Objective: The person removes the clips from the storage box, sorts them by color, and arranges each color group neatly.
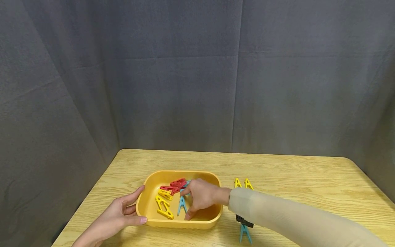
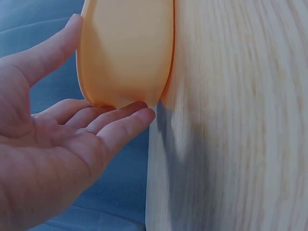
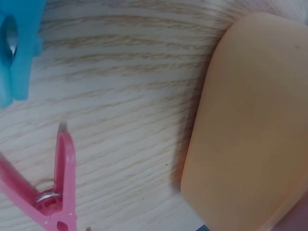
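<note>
An orange-yellow plastic basin (image 1: 179,223) sits on the table, holding red clothespins (image 1: 177,184), yellow clothespins (image 1: 165,212) and blue clothespins (image 1: 182,203). My left hand (image 1: 118,214) is at its left end, thumb by the near corner and index finger by the far side of the rim. In the left wrist view these fingers lie loosely extended against the outer wall (image 2: 130,57). My right hand (image 1: 202,195) reaches down inside the basin, thumb and index fingertips spread apart beside a blue clothespin. The other right fingers are hidden.
Right of the basin, two yellow clothespins (image 1: 237,183) and a blue clothespin (image 1: 245,234) lie on the wooden table (image 1: 287,175). The right wrist view also shows a pinkish-red clothespin (image 3: 57,192) on the tabletop. A grey curtain (image 1: 185,85) encloses the back and sides.
</note>
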### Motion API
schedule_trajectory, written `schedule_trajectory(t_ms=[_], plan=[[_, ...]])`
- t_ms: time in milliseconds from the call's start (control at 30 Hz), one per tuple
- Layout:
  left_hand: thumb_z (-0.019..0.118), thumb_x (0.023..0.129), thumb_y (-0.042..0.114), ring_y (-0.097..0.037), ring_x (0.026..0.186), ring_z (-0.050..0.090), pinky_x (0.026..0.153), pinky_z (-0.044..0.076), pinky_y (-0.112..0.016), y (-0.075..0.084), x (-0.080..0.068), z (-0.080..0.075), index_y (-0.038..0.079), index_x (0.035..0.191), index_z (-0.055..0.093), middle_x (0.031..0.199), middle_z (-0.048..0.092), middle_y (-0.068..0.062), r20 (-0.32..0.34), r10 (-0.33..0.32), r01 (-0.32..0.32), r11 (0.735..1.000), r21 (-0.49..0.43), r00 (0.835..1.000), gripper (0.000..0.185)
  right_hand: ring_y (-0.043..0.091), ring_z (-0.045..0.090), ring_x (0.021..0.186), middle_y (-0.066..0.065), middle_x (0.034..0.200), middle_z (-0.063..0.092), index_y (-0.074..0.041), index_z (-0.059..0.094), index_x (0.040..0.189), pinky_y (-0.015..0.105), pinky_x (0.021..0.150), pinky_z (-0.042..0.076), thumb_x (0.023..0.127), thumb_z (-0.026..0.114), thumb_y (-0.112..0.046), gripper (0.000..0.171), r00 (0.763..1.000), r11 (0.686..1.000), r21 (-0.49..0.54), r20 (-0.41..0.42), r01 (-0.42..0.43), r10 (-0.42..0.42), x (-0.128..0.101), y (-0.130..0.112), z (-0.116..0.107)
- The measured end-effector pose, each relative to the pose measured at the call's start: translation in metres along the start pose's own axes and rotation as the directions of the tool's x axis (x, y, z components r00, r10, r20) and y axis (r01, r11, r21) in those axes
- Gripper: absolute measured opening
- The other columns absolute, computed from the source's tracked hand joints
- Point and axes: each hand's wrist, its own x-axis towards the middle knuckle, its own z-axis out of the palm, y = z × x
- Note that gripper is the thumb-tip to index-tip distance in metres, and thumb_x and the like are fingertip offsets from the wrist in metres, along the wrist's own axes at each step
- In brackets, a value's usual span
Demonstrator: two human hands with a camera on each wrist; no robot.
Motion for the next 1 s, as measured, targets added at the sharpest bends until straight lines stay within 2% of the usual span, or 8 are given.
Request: schedule_trajectory(t_ms=[200, 567, 700, 900, 1000], plan=[[0.080, 0.093, 0.004, -0.040, 0.138, 0.052, 0.097, 0.057, -0.033, -0.001, 0.000, 0.000, -0.005, 0.166, 0.008, 0.165, 0.019, -0.034, -0.002, -0.001, 0.001, 1.000, -0.002, 1.000, 0.102, 0.004, 0.028, 0.050, -0.009, 0.048, 0.034, -0.009, 0.076, 0.132, 0.020, 0.050, 0.024, 0.069, 0.103, -0.025, 0.071, 1.000, 1.000, -0.006, -0.008, 0.001, -0.001, -0.001, -0.001, 0.001], [0.080, 0.094, 0.004, -0.041, 0.139, 0.050, 0.098, 0.057, -0.034, -0.001, 0.000, -0.001, -0.005, 0.166, 0.007, 0.165, 0.018, -0.035, 0.007, -0.003, 0.003, 1.000, -0.009, 1.000, 0.102, 0.004, 0.023, 0.048, -0.010, 0.046, 0.033, -0.008, 0.076, 0.131, 0.020, 0.048, 0.020, 0.071, 0.102, -0.023, 0.067, 1.000, 1.000, 0.018, -0.008, 0.004, -0.003, -0.001, 0.000, 0.000], [0.079, 0.095, 0.004, -0.041, 0.139, 0.051, 0.098, 0.057, -0.034, -0.001, 0.000, -0.001, -0.005, 0.166, 0.006, 0.164, 0.019, -0.036, 0.011, -0.001, 0.001, 1.000, -0.010, 1.000, 0.102, 0.004, 0.024, 0.045, -0.010, 0.044, 0.036, -0.007, 0.076, 0.130, 0.020, 0.047, 0.021, 0.071, 0.102, -0.022, 0.066, 1.000, 0.998, 0.054, -0.011, 0.018, -0.018, -0.002, 0.001, -0.001], [0.079, 0.094, 0.004, -0.040, 0.138, 0.051, 0.097, 0.057, -0.033, -0.001, 0.000, -0.001, -0.005, 0.166, 0.007, 0.164, 0.021, -0.036, 0.006, -0.002, 0.002, 1.000, -0.005, 1.000, 0.102, 0.004, 0.018, 0.043, -0.009, 0.041, 0.038, -0.001, 0.075, 0.129, 0.020, 0.047, 0.018, 0.073, 0.100, -0.017, 0.063, 0.998, 0.989, 0.131, -0.013, 0.065, -0.064, -0.006, 0.002, -0.006], [0.080, 0.094, 0.004, -0.041, 0.139, 0.051, 0.097, 0.057, -0.033, -0.001, 0.000, -0.001, -0.005, 0.166, 0.007, 0.165, 0.020, -0.035, 0.001, -0.004, 0.004, 1.000, -0.002, 1.000, 0.103, 0.005, 0.016, 0.044, -0.009, 0.041, 0.035, 0.001, 0.075, 0.128, 0.020, 0.047, 0.016, 0.074, 0.099, -0.017, 0.062, 0.997, 0.986, 0.147, -0.017, 0.075, -0.073, -0.008, 0.001, -0.009]])
